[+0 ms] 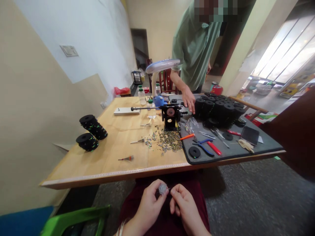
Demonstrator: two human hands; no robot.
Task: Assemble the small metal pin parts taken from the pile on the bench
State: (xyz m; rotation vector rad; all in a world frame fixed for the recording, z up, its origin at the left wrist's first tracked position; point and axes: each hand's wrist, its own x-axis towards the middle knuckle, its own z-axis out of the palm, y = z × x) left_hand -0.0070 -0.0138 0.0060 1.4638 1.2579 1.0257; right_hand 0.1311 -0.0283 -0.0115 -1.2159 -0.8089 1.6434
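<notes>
My left hand [150,201] and my right hand [183,205] are low over my lap, below the table's front edge. Both are closed in a pinch on a small grey fluffy tuft [162,188] held between their fingertips. On the wooden table [118,164] ahead lie a heap of small metal beads [167,141], a black winding vise [170,115] and a few loose feathered hooks [126,158].
Another person in a green shirt [194,49] stands across the table, a hand [189,100] on a cluster of black spools [219,109]. Two spool stacks [91,131] sit left. A grey mat [233,147] holds pliers [205,146] and tools. A lamp [161,65] stands behind.
</notes>
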